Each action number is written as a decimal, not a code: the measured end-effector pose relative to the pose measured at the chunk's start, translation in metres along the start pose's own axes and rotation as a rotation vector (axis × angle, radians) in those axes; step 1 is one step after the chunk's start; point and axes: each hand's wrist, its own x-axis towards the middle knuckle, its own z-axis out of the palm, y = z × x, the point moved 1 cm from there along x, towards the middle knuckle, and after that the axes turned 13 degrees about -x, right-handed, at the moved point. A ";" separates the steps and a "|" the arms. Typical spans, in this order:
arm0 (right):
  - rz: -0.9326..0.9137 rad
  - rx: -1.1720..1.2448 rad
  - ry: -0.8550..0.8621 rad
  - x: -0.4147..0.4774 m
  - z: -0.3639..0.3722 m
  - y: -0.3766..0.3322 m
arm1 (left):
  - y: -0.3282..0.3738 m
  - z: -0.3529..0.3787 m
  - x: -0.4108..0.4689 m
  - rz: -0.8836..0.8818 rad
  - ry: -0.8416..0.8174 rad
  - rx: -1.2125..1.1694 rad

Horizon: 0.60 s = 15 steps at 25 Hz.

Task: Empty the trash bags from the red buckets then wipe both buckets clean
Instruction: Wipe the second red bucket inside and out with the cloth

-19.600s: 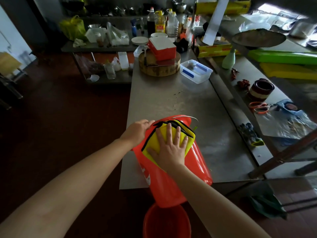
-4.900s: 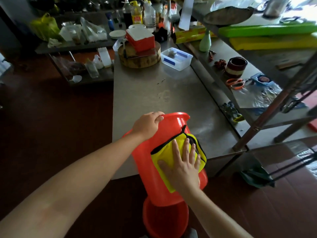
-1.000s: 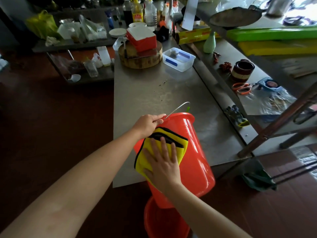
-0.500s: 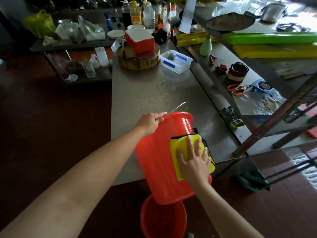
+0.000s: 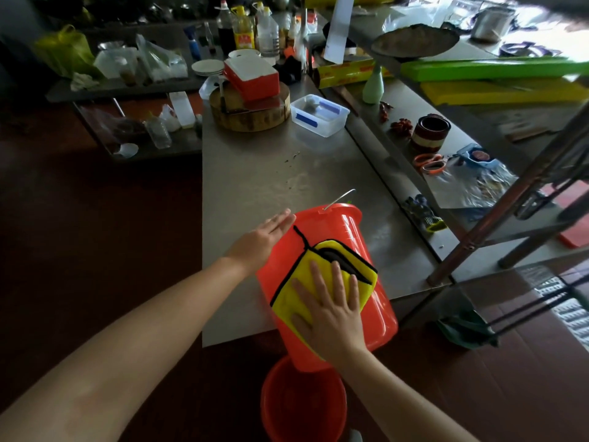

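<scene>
Fingers [image 5: 318,279] of the right hand [image 5: 331,314] are straight and spread. They press the yellow cloth [image 5: 287,298] flat against the upturned side wall of the red bucket [image 5: 376,301] and grip nothing. The left hand [image 5: 264,237] lies flat, fingers extended, on the upper left flank just below the rim; it steadies the bucket without clasping it. The bucket rests tilted at the near edge of the steel table [image 5: 255,173]. Its long axis runs from the rim, far and up on the tabletop, to the base, which overhangs the edge toward the person. The right hand sits nearer the base and the left nearer the rim. The bare wall lies to the right of the cloth and round the underside, so in my judgement any further wiping calls for a stroke across that way, or a roll by the left hand. The plastic is glossy with no liner showing at the rim; the inside is hidden. A wire handle [image 5: 339,197] juts past the rim. The second bucket [image 5: 302,400] stands on the floor directly below, its contents too dark to tell.
</scene>
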 end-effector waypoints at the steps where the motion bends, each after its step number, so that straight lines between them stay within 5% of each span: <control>1: 0.011 0.008 -0.011 0.000 0.001 0.009 | -0.002 -0.001 -0.004 -0.014 0.015 0.018; 5: 0.133 0.087 -0.060 -0.005 0.004 0.038 | 0.005 0.000 -0.001 -0.048 0.035 0.023; 12: 0.638 0.571 -0.333 -0.024 0.011 0.093 | 0.012 -0.003 0.000 -0.076 0.049 0.013; 15: 0.651 0.510 -0.356 -0.024 0.004 0.081 | 0.014 -0.004 0.005 -0.094 0.014 0.025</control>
